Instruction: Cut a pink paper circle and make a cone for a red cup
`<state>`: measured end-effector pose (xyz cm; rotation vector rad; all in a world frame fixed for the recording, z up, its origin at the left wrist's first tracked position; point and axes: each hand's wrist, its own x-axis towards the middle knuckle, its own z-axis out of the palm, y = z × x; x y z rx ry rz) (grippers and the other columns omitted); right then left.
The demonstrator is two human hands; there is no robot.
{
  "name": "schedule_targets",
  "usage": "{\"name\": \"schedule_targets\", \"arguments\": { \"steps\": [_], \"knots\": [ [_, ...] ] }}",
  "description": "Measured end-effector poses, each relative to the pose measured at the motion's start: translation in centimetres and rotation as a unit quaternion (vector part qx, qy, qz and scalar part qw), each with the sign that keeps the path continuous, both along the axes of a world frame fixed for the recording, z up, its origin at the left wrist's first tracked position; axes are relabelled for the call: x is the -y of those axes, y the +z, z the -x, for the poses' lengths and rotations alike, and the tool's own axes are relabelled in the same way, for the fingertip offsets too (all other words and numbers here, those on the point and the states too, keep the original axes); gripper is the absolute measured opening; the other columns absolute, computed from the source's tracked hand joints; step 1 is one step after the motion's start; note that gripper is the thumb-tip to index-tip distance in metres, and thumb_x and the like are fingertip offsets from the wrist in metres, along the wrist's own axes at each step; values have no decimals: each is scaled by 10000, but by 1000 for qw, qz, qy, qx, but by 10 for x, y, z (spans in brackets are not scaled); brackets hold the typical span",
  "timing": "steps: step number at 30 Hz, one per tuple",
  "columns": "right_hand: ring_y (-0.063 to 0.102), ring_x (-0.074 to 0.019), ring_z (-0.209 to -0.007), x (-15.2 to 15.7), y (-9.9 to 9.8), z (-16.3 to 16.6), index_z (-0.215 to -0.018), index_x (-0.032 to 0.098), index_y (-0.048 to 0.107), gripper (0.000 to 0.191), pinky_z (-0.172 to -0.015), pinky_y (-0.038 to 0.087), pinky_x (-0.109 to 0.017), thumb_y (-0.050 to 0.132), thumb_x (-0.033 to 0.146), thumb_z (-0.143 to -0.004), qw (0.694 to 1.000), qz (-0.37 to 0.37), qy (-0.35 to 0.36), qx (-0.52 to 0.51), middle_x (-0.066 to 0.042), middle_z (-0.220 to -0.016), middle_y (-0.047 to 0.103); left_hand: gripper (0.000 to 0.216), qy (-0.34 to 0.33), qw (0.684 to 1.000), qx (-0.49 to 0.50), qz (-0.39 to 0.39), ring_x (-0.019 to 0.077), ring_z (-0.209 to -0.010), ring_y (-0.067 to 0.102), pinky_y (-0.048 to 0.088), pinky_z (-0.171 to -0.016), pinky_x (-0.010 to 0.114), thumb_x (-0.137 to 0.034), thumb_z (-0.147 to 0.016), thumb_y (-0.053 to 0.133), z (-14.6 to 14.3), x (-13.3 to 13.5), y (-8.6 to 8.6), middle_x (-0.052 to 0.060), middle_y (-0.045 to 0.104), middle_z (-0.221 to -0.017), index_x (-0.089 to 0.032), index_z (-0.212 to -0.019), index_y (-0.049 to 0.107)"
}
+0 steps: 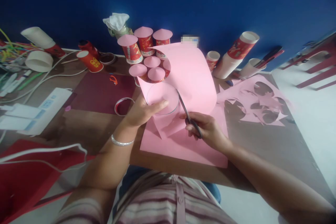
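Note:
My left hand [143,110] grips a pink paper sheet [194,77], its thumb lying on a circle drawn in dark line near the sheet's left edge. The far part of the sheet curls up and back. In my right hand [206,126] is a pair of scissors [187,113], its blades along the right side of the drawn circle. A cut runs in the paper below the circle. Under my hands another pink sheet [183,154] lies flat on the table. Behind stand several red paper cups with pink cone tops [127,42], some partly covered by the curled sheet.
Pink scraps with round holes [262,106] lie at the right. Stacked cups [237,54] and a pen cup [250,68] stand by the blue wall. At left are a tape roll [124,106], a maroon sheet [99,92], a white power strip [48,110], cables and a red stool [26,171].

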<state>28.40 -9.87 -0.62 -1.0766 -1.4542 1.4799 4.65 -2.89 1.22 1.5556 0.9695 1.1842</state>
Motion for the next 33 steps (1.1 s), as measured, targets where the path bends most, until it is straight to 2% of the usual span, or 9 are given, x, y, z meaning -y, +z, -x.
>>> {"name": "schedule_targets", "arguments": {
  "steps": [4,9,15,20,24,28,33],
  "knots": [
    [524,-86,-512,0,1,-1,-1144,138,797,549,-421,440,-217,800,615,-872,1000,-4,1,7,5,-686,607,585,-17,1000,6,3,346,-1250,700,596,-1105,476,-467,-812,858,-1,1,2,129,741,-1303,-181,-1295,694],
    [550,-96,-535,0,1,0,-1160,140,793,559,-432,450,-221,796,619,-874,1000,-3,0,6,0,-701,612,568,-31,999,14,16,337,-1219,718,611,-1082,464,-479,-820,853,-3,2,2,119,753,-1282,-187,-1284,703],
    [502,-81,-497,1,5,0,-1142,130,791,571,-424,441,-225,812,622,-852,1000,18,-3,16,5,-677,614,670,13,999,30,11,341,-1251,709,597,-1105,474,-431,-790,882,-3,-3,-4,120,746,-1322,-190,-1374,658],
    [497,-79,-494,0,7,-1,-1074,133,789,520,-416,431,-223,828,599,-847,1000,16,-2,-3,5,-679,614,505,-26,997,51,42,330,-1231,723,595,-1109,467,-409,-822,856,-3,-3,-6,112,778,-1259,-176,-1250,726],
    [508,-82,-505,-1,9,-1,-1057,140,783,545,-407,431,-217,810,642,-846,1000,12,5,0,4,-687,607,638,-26,997,46,48,349,-1250,715,612,-1079,472,-436,-780,890,-3,-2,-6,112,780,-1253,-191,-1331,685],
    [566,-100,-562,-2,10,0,-999,148,758,502,-421,453,-211,824,621,-841,1000,9,-1,-5,5,-710,594,621,-40,996,46,60,346,-1211,733,630,-1039,466,-459,-789,879,-3,-1,-6,121,778,-1257,-184,-1313,693],
    [535,-89,-549,-1,7,0,-980,149,747,466,-414,442,-209,825,591,-855,1000,7,-7,-6,5,-714,592,666,-31,996,43,67,344,-1226,720,623,-1055,468,-442,-774,890,-3,0,-6,109,779,-1233,-192,-1354,678]
  ]
}}
